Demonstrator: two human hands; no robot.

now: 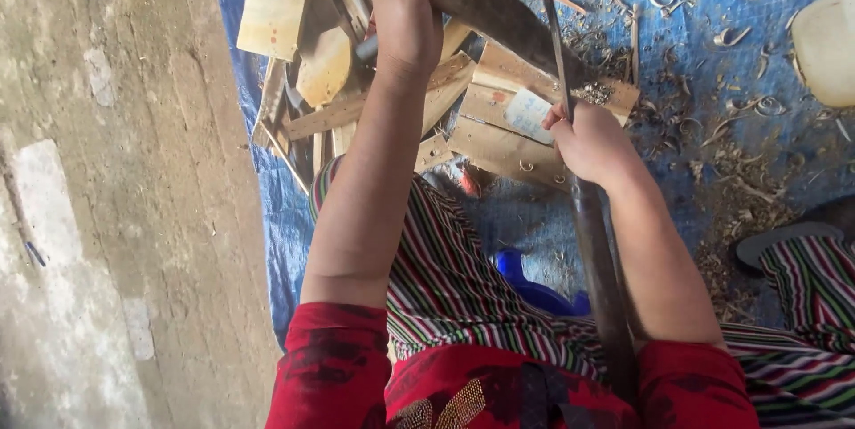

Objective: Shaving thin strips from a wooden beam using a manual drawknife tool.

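Overhead, the left hand [408, 15] is gripping the upper end of a dark wooden piece [499, 10], fingers wrapped shut around it. That piece is broad, curved and rough-surfaced, slanting down toward the right above the scrap pile. The right hand [592, 142] is closing in a fist around a long dark stick [601, 277], which is running from near the person's lap up past the fist as a thin strip [554, 37] crossing the wooden piece.

Beneath both hands, a heap of pale wood offcuts [356, 99] is lying in flat slats and plank ends, some with small holes along their edges. A blue tarp [757, 1] is covering the ground, crinkled and littered with curled wood shavings [748, 108] and sawdust. A cream plastic container [826, 46] is sitting at the right edge; its contents cannot be told. A bare concrete floor [116, 215], mottled grey, is filling the left side. Striped cloth [454, 277] is draping the knees, and a blue plastic object [534, 291] is showing between them.
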